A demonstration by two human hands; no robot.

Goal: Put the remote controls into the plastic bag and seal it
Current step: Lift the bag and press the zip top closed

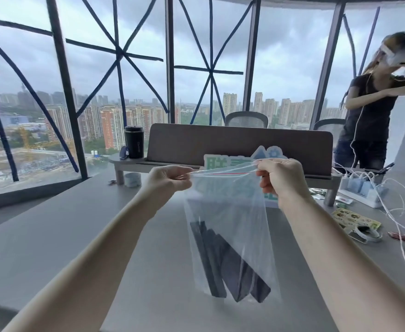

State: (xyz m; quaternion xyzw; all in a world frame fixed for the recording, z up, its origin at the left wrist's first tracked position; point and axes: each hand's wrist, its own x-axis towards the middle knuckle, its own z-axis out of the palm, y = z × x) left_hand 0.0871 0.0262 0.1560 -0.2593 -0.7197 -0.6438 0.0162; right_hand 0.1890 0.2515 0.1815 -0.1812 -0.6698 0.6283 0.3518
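A clear plastic bag (227,207) with a red zip line along its top hangs in the air above the grey table (64,236). Three dark remote controls (230,267) lie inside it, slanting down to the bag's bottom. My left hand (167,179) pinches the top left corner of the bag. My right hand (280,179) grips the top right corner, and the top edge is stretched taut between both hands.
A brown desk riser (239,142) stands behind the bag, with a black tumbler (134,141) at its left end and a tape roll (132,179) below. White cables, a charger block (362,188), a sticker sheet and tape lie at right. Another person (374,111) stands at the far right.
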